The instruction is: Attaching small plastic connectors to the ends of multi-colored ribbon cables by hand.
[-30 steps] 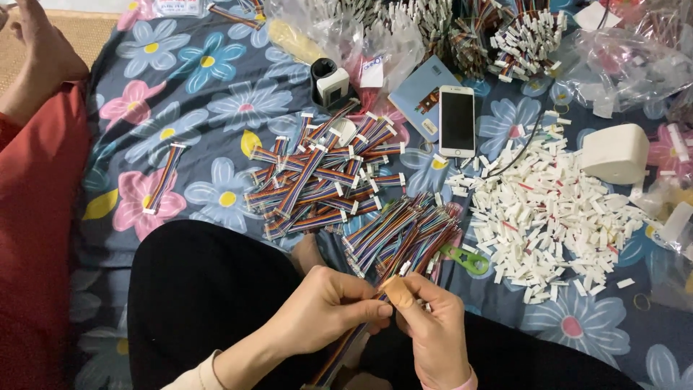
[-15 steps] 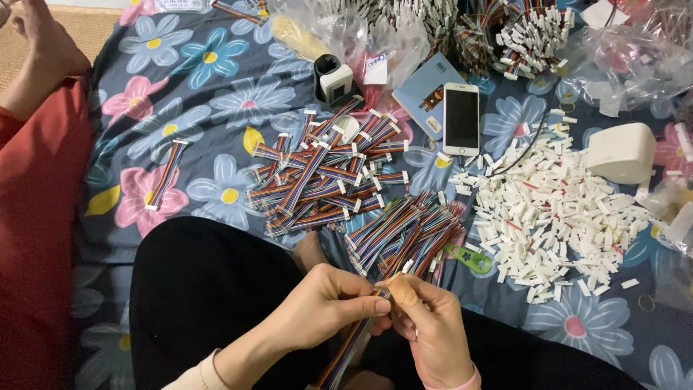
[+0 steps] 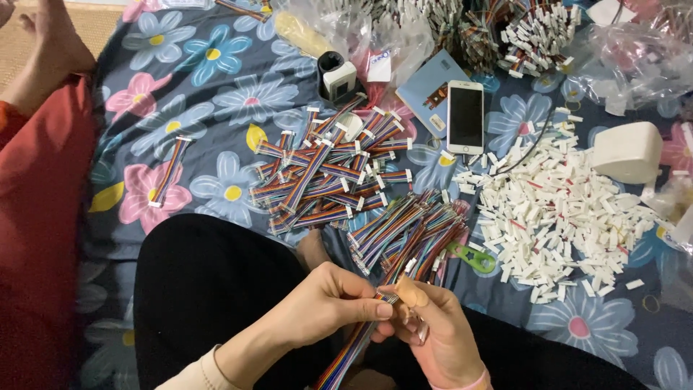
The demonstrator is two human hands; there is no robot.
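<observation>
Floral sheet point(image 3: 216, 94) cluttered; left hand point(image 3: 325, 307) and right hand point(image 3: 440, 332) both pinched tight on rainbow ribbon cable point(image 3: 354, 350); risk: wire ends slip, splay, miss housing.

Rainbow ribbon cable point(image 3: 346, 354) held over the lap

The flat multicoloured strand is gripped at its upper end, where a small white connector point(image 3: 388, 293) is pinched; the rest slants down-left.
</observation>
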